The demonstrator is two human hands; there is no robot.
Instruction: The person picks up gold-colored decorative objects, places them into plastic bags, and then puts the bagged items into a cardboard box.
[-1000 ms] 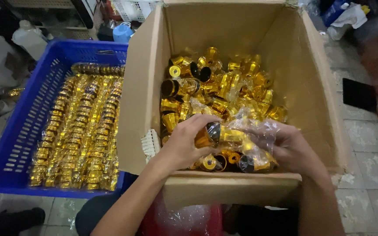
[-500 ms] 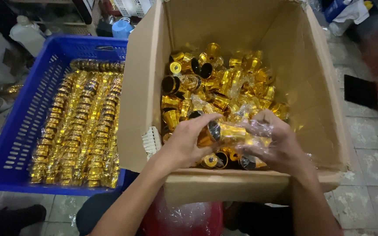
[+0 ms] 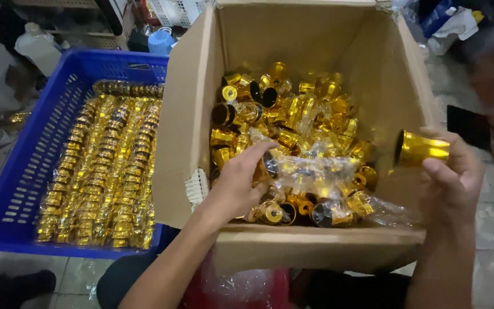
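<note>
Now shiny gold cap [image 3: 422,148], dark-hollowed, in right hand [image 3: 451,177].

I am holding a shiny gold cap [image 3: 421,149] on its side, its dark open end facing left, above the box's right wall. A clear plastic sleeve [image 3: 310,171] part-filled with gold caps is lying across the heap of loose caps [image 3: 293,109].

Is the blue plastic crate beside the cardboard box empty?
No, the blue plastic crate beside the cardboard box holds long rows of shiny gold caps wrapped in clear plastic.
</note>
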